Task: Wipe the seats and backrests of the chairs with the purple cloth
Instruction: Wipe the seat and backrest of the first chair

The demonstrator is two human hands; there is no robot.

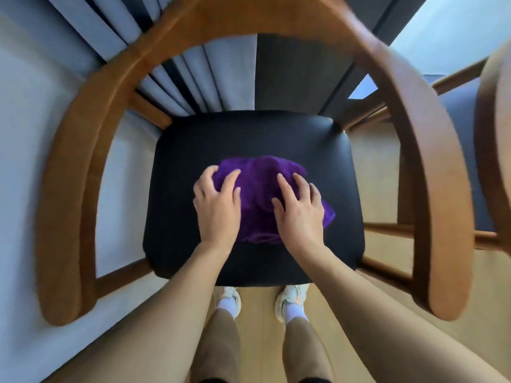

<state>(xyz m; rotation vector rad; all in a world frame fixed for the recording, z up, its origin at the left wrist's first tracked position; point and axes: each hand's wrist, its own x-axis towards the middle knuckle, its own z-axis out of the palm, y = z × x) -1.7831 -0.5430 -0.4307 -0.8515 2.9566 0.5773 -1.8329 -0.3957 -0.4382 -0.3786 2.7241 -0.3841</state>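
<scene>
Bare forearms (171, 297) reach down to the black seat (249, 134); left hand (217, 205) and right hand (300, 210) press spread, lightly bent fingers onto the bunched purple cloth (260, 194) at mid-seat, clasping nothing; the curved wooden backrest (193, 20) rings the seat
</scene>
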